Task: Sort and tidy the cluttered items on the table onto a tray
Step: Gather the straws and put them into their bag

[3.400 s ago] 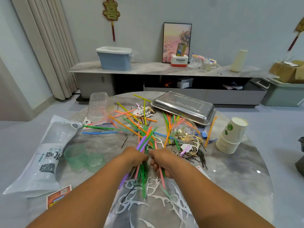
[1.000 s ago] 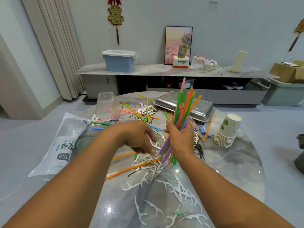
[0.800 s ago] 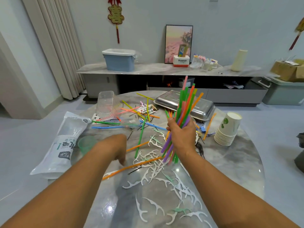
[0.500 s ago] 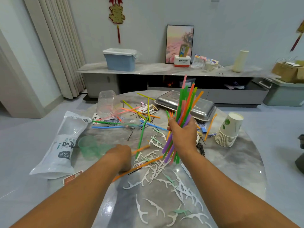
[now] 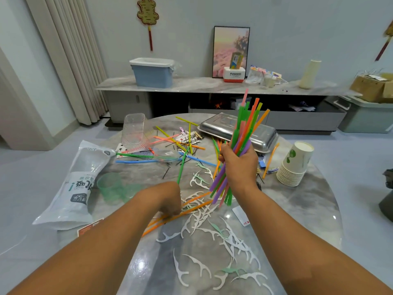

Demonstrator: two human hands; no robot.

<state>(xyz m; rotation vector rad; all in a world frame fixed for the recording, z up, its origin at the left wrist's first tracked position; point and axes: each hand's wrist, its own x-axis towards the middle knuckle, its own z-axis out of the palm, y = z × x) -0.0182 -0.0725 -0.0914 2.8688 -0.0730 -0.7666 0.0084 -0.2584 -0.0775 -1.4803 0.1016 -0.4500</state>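
One straw bundle point(image 5: 242, 145), roughly dozen-plus, upright in right hand point(image 5: 238, 165), grip wrapped tight. Left hand point(image 5: 168, 199) curled down on two orange straws point(image 5: 191, 209) on tabletop point(image 5: 297, 209); pinch hidden. Beyond right grip: tray point(image 5: 238, 129) upside down, bare. Ten-odd loose straws, many floss picks point(image 5: 204, 235), one cup stack point(image 5: 294, 167) unsorted. Early stage.

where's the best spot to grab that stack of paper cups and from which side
Grip the paper cup stack around the top cup's wall, just above the nested rims, coming from above right. It leans right with the mouth tilted up, and the right hand is nearest but holds the straw bundle.
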